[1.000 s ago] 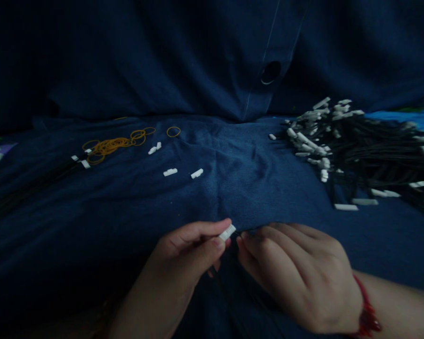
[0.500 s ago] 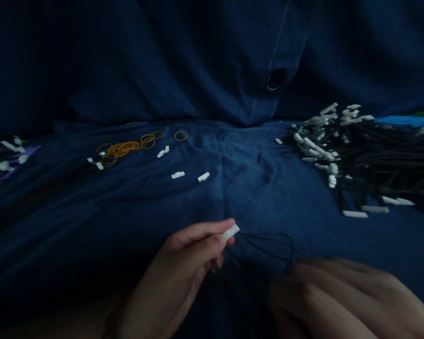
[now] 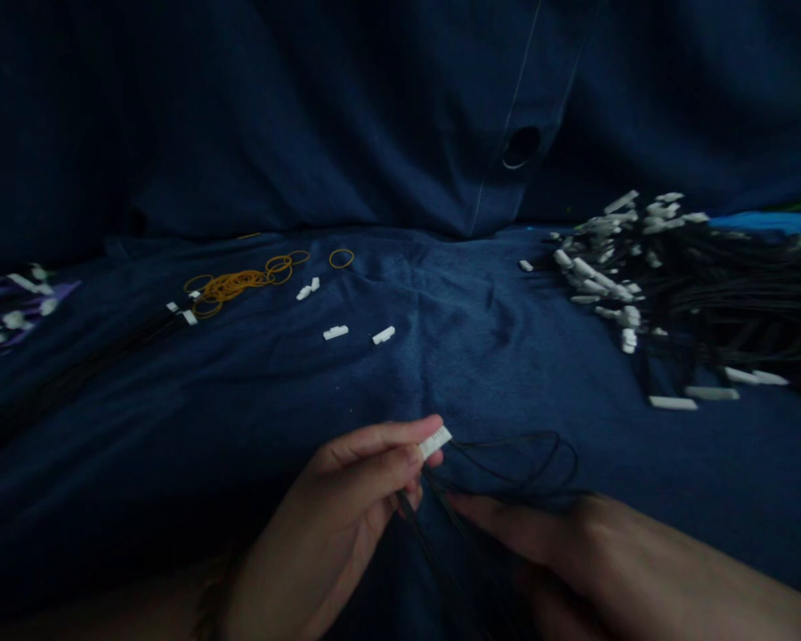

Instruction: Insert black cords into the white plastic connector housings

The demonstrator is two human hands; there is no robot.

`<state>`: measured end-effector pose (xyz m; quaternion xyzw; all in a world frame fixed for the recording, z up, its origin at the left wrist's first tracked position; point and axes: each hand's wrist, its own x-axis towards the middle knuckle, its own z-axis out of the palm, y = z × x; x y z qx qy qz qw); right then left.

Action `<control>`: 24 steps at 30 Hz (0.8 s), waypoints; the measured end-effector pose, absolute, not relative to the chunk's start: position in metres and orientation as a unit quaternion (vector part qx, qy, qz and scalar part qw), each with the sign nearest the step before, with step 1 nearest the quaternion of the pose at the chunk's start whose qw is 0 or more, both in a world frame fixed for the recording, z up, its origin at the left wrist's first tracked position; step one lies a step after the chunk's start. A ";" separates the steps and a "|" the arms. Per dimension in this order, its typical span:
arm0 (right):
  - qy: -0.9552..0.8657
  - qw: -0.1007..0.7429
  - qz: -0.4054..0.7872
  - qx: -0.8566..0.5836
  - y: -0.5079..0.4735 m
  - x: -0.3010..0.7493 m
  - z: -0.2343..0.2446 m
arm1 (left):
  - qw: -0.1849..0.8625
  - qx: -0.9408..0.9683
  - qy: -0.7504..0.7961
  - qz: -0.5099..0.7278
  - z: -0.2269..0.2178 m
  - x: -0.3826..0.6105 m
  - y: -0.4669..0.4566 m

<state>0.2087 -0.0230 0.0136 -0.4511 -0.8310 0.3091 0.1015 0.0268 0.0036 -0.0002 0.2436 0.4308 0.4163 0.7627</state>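
My left hand [image 3: 347,499] pinches a small white connector [image 3: 435,442] between thumb and forefinger, low in the middle of the head view. Thin black wires [image 3: 521,463] loop out of the connector to the right and run down under my right hand [image 3: 574,552]. That hand lies low at the bottom right, fingers pointing left along the wires and curled about them. Both hands hover over a dark blue cloth [image 3: 240,418].
A big pile of black wires with white connectors [image 3: 681,285] lies at the right. Yellow rubber bands [image 3: 240,280] and a few loose white connectors [image 3: 360,334] lie at the upper left. Another black wire bundle [image 3: 73,374] runs along the left.
My right hand has slid away from the connector, down and to the right along the wires, leaving a loop of wire exposed. The left hand has kept its pinch in place.
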 end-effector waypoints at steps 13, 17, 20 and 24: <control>-0.820 0.185 0.292 -0.457 -0.013 0.190 0.021 | 0.744 0.330 0.413 0.408 0.000 0.029 0.001; -0.799 0.185 0.308 -0.482 -0.012 0.190 0.021 | 0.741 0.333 0.410 0.414 -0.002 0.029 0.002; -0.741 0.186 0.390 -0.514 -0.012 0.193 0.023 | 0.735 0.323 0.429 0.414 -0.001 0.030 0.003; -0.550 0.155 0.643 -0.510 -0.011 0.212 0.035 | 0.735 0.306 0.445 0.410 0.001 0.031 0.002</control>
